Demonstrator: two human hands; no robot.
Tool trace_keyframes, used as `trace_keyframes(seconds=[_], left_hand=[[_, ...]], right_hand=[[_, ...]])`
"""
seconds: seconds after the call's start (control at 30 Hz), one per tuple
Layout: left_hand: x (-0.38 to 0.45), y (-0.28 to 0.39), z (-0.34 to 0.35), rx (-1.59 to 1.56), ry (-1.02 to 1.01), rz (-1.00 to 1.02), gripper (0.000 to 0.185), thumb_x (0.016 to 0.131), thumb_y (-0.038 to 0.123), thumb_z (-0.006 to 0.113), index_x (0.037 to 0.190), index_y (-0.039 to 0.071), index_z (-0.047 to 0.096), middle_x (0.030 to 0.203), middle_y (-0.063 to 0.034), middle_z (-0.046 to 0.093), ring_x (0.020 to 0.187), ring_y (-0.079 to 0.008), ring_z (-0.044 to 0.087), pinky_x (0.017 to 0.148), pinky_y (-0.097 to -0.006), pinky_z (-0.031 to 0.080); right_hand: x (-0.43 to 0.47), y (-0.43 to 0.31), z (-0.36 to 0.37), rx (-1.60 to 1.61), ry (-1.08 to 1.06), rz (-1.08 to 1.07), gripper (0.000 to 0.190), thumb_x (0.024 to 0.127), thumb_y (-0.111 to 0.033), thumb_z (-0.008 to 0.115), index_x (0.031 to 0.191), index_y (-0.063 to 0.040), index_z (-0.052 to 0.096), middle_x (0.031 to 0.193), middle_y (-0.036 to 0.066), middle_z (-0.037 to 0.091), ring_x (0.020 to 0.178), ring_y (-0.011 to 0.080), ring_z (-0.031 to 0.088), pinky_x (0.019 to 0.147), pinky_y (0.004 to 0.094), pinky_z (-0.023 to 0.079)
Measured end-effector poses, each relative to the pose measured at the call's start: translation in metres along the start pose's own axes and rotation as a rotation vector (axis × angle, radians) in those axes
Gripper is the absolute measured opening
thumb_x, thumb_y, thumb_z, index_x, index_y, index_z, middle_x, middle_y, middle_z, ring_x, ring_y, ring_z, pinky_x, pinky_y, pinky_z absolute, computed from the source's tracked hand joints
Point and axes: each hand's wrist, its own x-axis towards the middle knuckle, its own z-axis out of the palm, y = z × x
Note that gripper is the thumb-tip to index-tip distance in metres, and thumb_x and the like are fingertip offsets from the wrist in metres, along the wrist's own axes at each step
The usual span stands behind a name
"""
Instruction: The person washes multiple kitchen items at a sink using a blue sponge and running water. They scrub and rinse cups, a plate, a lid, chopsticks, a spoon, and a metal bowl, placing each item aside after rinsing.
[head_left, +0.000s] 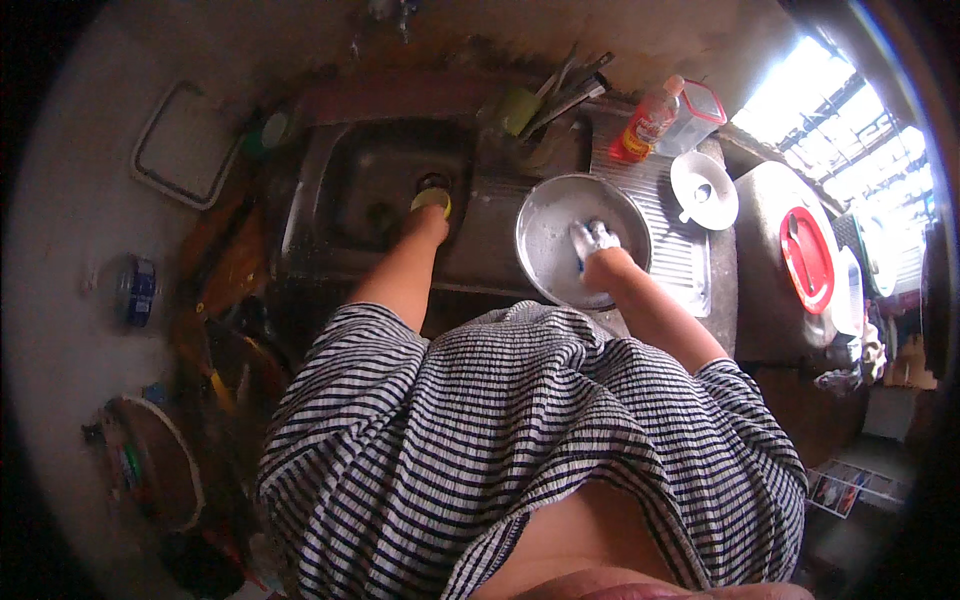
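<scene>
Over the steel sink bowl (349, 195), my left hand (431, 223) reaches in near the drain and holds a small yellow item (431, 199). My fingers are mostly hidden there, and the item's exact kind is unclear. To the right, a round metal basin (544, 255) stands on the sink's counter, with streaks of suds inside. My right hand (598, 251) is down in this basin, its fingers coated with white foam. Bits of a blue sudsy item (581, 265) show at the edges of that hand, pressed against the basin's inside.
A bottle of red liquid (643, 129) and a clear container with a red-rimmed lid (694, 116) stand behind the basin. A white funnel (694, 199) lies on the ribbed drainboard (679, 255). Utensils fill a green holder (519, 111). Farther right is a red plate (808, 259) with a spoon.
</scene>
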Motion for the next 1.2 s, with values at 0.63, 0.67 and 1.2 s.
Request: trace_keyframes(seconds=[0.63, 0.67, 1.2], left_hand=[[0.068, 0.055, -0.074, -0.490, 0.718, 0.365, 0.044, 0.080, 0.021, 0.066, 0.119, 0.002, 0.056, 0.112, -0.0217, 0.061, 0.111, -0.0381, 0.055, 0.093, -0.0448, 0.045], [0.063, 0.079, -0.097, -0.439, 0.705, 0.440, 0.047, 0.079, 0.022, 0.068, 0.119, 0.001, 0.055, 0.112, -0.0220, 0.061, 0.110, -0.0384, 0.055, 0.093, -0.0451, 0.045], [0.086, 0.181, -0.123, -0.027, 0.148, 0.258, 0.104, 0.063, 0.030, 0.084, 0.144, 0.002, 0.024, 0.138, -0.0227, 0.044, 0.127, -0.0356, 0.045, 0.105, -0.0413, 0.038]], right_hand=[[0.001, 0.000, 0.012, -0.129, -0.036, -0.142, 0.101, 0.068, -0.021, 0.076, 0.148, -0.001, 0.017, 0.151, 0.024, 0.023, 0.140, 0.0396, 0.023, 0.116, 0.0430, 0.019], [0.000, 0.001, 0.015, -0.130, -0.031, -0.147, 0.099, 0.070, -0.022, 0.074, 0.148, -0.001, 0.016, 0.151, 0.024, 0.021, 0.140, 0.0394, 0.022, 0.117, 0.0428, 0.018], [0.010, -0.010, 0.003, -0.104, -0.060, -0.144, 0.090, 0.070, -0.016, 0.071, 0.146, -0.003, 0.025, 0.150, 0.022, 0.027, 0.140, 0.0356, 0.026, 0.116, 0.0408, 0.021]])
